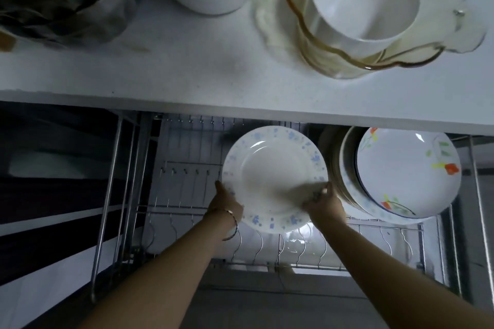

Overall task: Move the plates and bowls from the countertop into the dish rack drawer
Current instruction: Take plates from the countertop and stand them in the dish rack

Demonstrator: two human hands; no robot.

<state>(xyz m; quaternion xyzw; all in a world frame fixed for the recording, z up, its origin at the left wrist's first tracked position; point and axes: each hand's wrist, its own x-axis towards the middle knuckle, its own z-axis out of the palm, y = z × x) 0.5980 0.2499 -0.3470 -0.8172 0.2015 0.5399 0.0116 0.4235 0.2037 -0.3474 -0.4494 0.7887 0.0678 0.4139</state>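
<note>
Left hand (226,203) and right hand (324,203): each grips the lower rim of one blue-flecked plate (272,168), held between them above the dish rack drawer (171,206), tilted near upright, hollow face toward the person. Right of the right hand: racked plates (406,173).

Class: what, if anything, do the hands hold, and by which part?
The blue-patterned plate, by its rim: left hand on the lower-left edge, right hand on the lower-right edge.

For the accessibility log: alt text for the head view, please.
A left hand and right hand grip a blue-flowered plate by its edges above the wire dish rack drawer, beside plates already racked. Bowls sit on the white countertop.
</note>
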